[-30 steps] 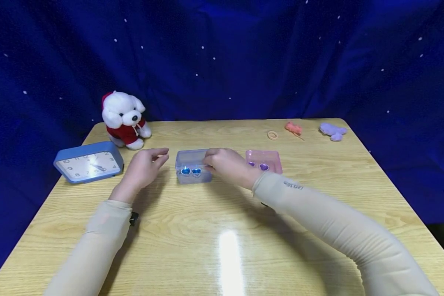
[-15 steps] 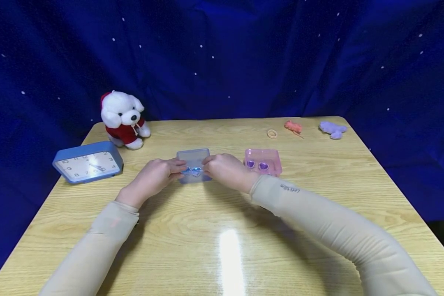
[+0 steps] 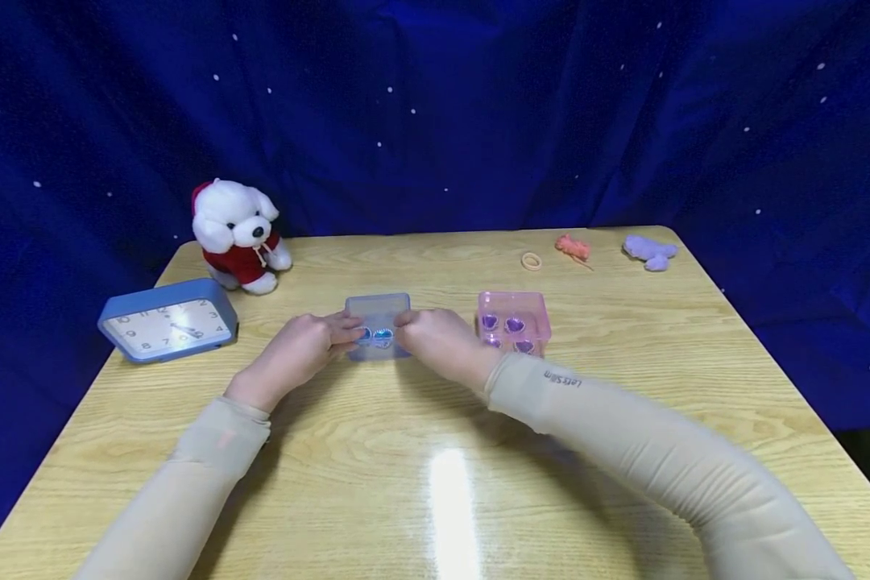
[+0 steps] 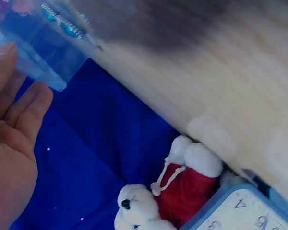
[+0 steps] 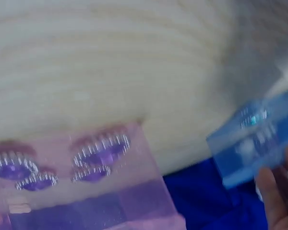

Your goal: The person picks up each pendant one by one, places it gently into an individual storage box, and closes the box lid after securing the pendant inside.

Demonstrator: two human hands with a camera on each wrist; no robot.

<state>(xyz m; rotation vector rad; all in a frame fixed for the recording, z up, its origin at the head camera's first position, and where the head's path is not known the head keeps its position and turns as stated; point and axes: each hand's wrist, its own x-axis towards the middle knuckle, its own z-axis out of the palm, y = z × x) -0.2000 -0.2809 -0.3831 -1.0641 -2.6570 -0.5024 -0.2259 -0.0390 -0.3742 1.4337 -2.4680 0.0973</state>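
Note:
A small see-through blue plastic box stands mid-table, with sparkling blue gems inside; in the left wrist view the box shows a pale edge. My left hand grips its left side, thumb and fingers at the edge. From the right, my right hand holds the opposite side with curled fingers. In the right wrist view the fingertips lie at the box's edge. Right of this hand is a pink see-through box, with several purple heart-shaped gems in silvery rims.
A blue-framed clock stands at the left, before a white plush dog in red. Along the far edge lie a pale ring, a coral-coloured small item and a lilac fluffy item. A dark blue curtain hangs behind the table.
My left hand has moved right, from open air beside the clock onto the blue box's left side. The right hand stays at the box, slightly lower, and more of the pink box shows.

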